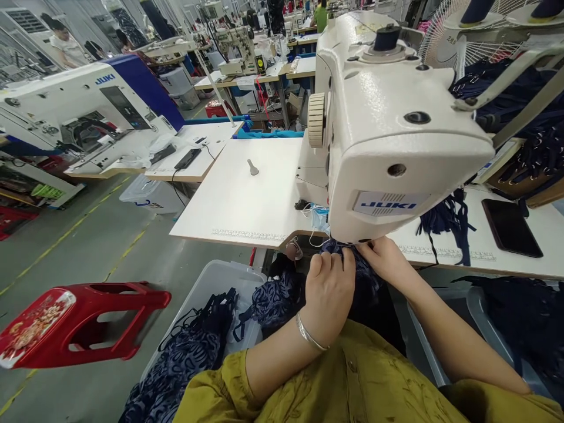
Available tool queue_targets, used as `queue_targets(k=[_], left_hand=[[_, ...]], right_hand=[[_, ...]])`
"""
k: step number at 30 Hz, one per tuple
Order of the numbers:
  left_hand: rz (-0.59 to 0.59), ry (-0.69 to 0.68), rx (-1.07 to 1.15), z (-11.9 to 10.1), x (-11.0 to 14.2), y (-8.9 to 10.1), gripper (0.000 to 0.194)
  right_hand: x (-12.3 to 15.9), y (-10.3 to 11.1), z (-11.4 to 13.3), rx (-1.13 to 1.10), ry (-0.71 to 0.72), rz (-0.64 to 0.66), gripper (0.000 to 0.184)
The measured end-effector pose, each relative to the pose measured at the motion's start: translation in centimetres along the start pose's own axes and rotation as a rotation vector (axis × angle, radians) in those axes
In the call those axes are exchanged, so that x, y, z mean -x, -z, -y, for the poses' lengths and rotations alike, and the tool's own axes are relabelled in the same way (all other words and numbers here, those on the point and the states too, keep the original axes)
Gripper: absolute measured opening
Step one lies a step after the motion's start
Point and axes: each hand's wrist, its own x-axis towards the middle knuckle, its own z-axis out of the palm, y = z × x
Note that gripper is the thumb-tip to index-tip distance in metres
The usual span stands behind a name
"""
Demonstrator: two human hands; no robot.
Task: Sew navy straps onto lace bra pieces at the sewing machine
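Right under the head of a white JUKI sewing machine (388, 147), both hands are at a dark navy patterned garment (365, 276). My left hand (330, 282), with a silver bangle at the wrist, has its fingers curled closed on the cloth. From the other side my right hand (384, 258) pinches the same garment, its fingertips partly hidden by the machine head. The needle and presser foot are hidden from this angle. A light blue face mask (319, 217) lies by the machine's base. More navy patterned cloth (275, 299) hangs beside my left hand.
Left of me, a clear plastic bin (215, 270) holds navy garments; a red stool (88, 323) stands beyond it. A phone (512, 228) and navy straps (449, 220) lie on the right tabletop. A grey bin (484, 317) stands to my right. Another JUKI machine (79, 111) is leftward.
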Motion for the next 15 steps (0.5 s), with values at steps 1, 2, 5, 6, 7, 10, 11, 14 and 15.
queue_targets(k=[1,2,5,6,7,10,11,14,15], left_hand=[[-0.002,0.006,-0.003,0.03,-0.01,0.01,0.028],[-0.004,0.007,-0.002,0.06,-0.02,0.01,0.028],[-0.012,-0.005,0.016,0.13,-0.05,-0.06,0.028],[-0.015,-0.01,0.022,0.14,-0.06,-0.09,0.027],[-0.017,-0.014,0.027,0.15,-0.08,-0.13,0.027],[-0.021,-0.026,0.04,0.13,-0.15,-0.24,0.027],[-0.021,-0.029,0.048,0.09,-0.17,-0.28,0.026],[-0.029,-0.032,0.094,-0.12,-0.18,-0.41,0.028],[-0.031,-0.032,0.112,-0.21,-0.18,-0.43,0.037]], right_hand=[[-0.01,0.0,0.02,-0.001,-0.004,0.0,0.026],[-0.02,0.01,0.04,0.0,-0.007,-0.001,0.027],[-0.07,0.0,-0.02,-0.003,-0.01,0.001,0.03],[-0.08,-0.02,-0.09,-0.005,-0.01,0.001,0.031],[-0.08,-0.04,-0.19,-0.007,-0.009,0.001,0.031],[-0.08,-0.1,-0.53,-0.02,-0.003,-0.001,0.031],[-0.08,-0.11,-0.63,-0.031,0.001,0.0,0.029],[-0.15,-0.09,-0.78,-0.087,0.012,0.0,0.023],[-0.17,-0.08,-0.78,-0.107,0.011,-0.002,0.022]])
